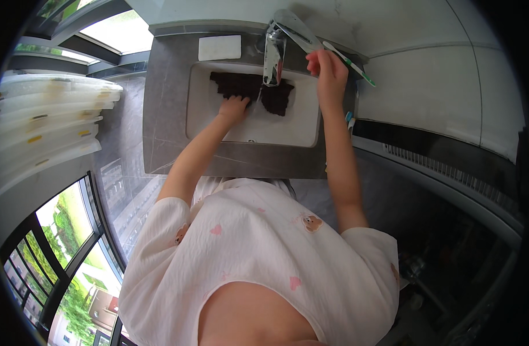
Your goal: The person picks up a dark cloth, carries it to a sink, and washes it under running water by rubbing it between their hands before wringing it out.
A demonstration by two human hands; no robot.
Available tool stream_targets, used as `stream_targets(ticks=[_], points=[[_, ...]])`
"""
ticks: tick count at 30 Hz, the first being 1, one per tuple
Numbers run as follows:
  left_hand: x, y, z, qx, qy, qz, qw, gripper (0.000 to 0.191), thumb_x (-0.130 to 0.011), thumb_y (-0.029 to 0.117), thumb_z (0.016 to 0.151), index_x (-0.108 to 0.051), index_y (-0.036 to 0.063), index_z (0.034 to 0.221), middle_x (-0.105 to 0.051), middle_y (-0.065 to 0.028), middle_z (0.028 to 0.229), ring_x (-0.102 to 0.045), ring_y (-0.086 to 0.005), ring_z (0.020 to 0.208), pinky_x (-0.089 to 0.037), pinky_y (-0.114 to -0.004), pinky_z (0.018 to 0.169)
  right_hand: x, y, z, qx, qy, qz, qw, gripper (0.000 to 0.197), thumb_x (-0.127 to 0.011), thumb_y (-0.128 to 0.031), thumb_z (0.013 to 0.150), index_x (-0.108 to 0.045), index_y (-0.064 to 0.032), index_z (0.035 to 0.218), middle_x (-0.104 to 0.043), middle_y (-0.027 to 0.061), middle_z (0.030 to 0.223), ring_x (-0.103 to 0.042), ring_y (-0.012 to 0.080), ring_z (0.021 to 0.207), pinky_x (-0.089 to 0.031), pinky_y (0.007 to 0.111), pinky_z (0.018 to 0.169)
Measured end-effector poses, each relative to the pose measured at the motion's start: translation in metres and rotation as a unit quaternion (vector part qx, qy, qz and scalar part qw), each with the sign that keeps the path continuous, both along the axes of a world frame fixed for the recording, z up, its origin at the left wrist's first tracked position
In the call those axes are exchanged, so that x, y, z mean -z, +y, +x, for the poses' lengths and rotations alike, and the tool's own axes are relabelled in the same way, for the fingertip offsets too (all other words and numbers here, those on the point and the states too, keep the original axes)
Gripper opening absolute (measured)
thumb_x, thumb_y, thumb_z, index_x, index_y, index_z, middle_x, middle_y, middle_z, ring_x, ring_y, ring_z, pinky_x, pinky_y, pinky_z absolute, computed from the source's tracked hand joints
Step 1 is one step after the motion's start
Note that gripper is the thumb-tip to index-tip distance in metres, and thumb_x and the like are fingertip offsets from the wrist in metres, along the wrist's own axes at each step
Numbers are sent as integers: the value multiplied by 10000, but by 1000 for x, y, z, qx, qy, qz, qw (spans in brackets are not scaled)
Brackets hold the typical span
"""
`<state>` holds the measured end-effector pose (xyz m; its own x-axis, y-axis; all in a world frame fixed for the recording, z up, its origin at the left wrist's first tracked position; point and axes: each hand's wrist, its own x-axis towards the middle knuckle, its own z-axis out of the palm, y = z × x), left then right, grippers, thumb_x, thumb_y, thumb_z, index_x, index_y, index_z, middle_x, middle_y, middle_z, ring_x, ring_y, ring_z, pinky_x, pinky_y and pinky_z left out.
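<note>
A dark brown or black cloth (236, 83) lies spread in the white rectangular sink basin (286, 137), and it looks wet. My left hand (234, 108) reaches into the basin with its fingers on the cloth's near edge; the fingertips are partly lost against the dark fabric. Over the cloth stands a chrome faucet (273, 58), its spout hiding the middle of the fabric. A thin stream of water seems to fall beside the spout. My right hand (332, 73) is raised at the back right, fingers curled at the end of the faucet's broad lever handle (297, 30).
A white rectangular block (220, 47) rests on the grey stone countertop (169, 108), behind the basin. A green-and-white toothbrush (353, 65) lies at the back right, close to my right hand. Windows (69, 225) and a pale curtain (52, 116) are on the left.
</note>
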<state>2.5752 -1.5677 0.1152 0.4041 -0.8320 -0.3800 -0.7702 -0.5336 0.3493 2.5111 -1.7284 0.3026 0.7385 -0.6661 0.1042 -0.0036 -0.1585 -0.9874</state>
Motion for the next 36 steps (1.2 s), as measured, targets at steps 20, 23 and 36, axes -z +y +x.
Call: stream_targets(ticks=[20, 23, 36], points=[[-8, 11, 0, 4, -44, 46, 998, 351, -470, 132, 636, -433, 176, 982, -414, -108, 932, -390, -249, 908, -374, -352, 685, 183, 52, -40, -230, 413, -430, 769, 210, -488, -148, 636, -445, -71, 827, -461, 95, 811, -448, 249, 780, -408, 355, 605], [-11, 13, -3, -17, -40, -2, 999, 332, -475, 146, 633, -451, 185, 961, -403, -115, 956, -378, -252, 926, -364, -367, 710, 190, 48, -42, -212, 399, -408, 793, 199, -475, -147, 641, -448, -81, 827, -465, 90, 809, -454, 250, 777, -406, 359, 608], [-33, 6, 4, -12, 137, 58, 989, 307, -447, 264, 672, -506, 106, 928, -447, -148, 917, -419, -270, 893, -363, -342, 757, 165, 46, -35, -323, 410, -296, 800, 235, -467, -179, 659, -463, -68, 866, -476, 130, 898, -471, 265, 821, -408, 361, 628]])
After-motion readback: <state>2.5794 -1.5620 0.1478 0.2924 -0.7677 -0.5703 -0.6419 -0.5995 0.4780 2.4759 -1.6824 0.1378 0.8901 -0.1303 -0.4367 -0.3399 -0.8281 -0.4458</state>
